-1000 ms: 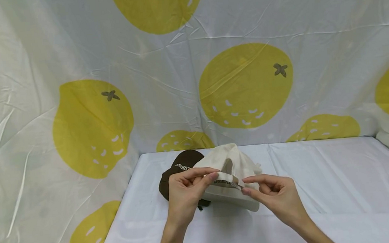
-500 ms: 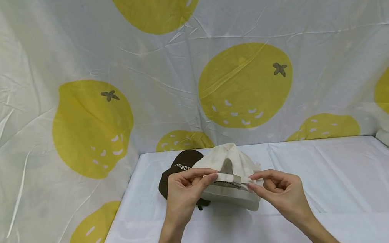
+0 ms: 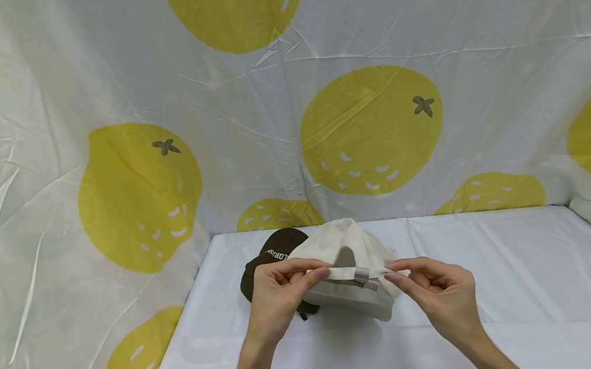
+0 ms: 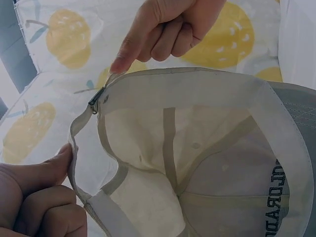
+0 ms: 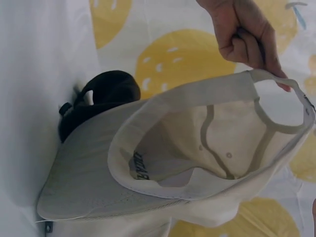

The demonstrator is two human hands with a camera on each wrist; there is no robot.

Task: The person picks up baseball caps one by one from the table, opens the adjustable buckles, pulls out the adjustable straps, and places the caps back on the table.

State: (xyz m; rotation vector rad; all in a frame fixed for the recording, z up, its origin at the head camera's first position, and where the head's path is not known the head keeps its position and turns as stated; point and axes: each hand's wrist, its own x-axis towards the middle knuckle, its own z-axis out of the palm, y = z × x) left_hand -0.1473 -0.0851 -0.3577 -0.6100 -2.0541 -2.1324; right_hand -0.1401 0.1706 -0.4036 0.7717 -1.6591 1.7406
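Observation:
A cream baseball cap (image 3: 372, 251) is held with its rear opening towards me and its brim low over the white cloth. My left hand (image 3: 276, 294) pinches the cap's back strap (image 3: 340, 274) between thumb and forefinger. At the strap's other side, my right hand (image 3: 444, 291) pinches the end beyond a metal buckle (image 3: 362, 273). The left wrist view looks into the crown, where dark lettering (image 4: 276, 197) shows on the inside. There the strap bows out from the opening, between the thumb of my left hand (image 4: 42, 197) and the buckle (image 4: 95, 100).
A dark brown cap (image 3: 286, 241) with pale lettering lies behind my left hand, partly hidden by the cream cap. Both are over a white-covered table (image 3: 520, 282). A lemon-print curtain (image 3: 249, 141) hangs behind and along the left side.
My right hand has moved right, drawing the strap's end out past the buckle; the strap now runs straighter between the hands. My left hand keeps its pinch almost in place.

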